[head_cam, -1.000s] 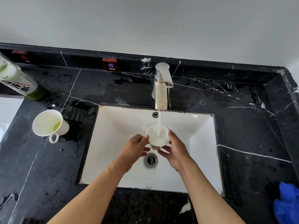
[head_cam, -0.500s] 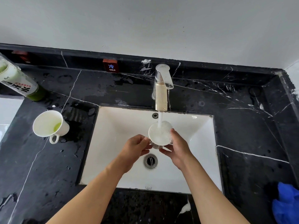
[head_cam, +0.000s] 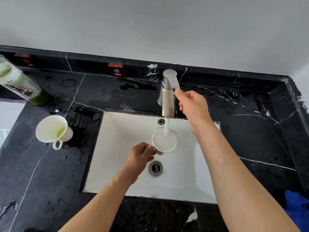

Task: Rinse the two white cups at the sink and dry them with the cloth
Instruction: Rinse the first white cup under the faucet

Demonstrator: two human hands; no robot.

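A white cup (head_cam: 164, 139) brimming with water is held under the running tap (head_cam: 168, 96), above the white sink (head_cam: 117, 148). My left hand (head_cam: 139, 158) grips it by the handle. My right hand (head_cam: 192, 106) is raised with its fingers on the tap's lever. The second white cup (head_cam: 51, 129) stands on the black counter left of the sink, with green liquid at its bottom. The blue cloth (head_cam: 297, 210) lies on the counter at the lower right edge.
A green-and-white bottle (head_cam: 20, 86) leans at the far left of the black marble counter (head_cam: 250, 131). A red COLD label (head_cam: 116, 70) sits on the back ledge. The drain (head_cam: 155, 168) is below the held cup. Water drops spot the counter's left side.
My right hand has let go of the cup and risen to the tap lever. The cup has filled to the brim, and my left hand alone now holds it.
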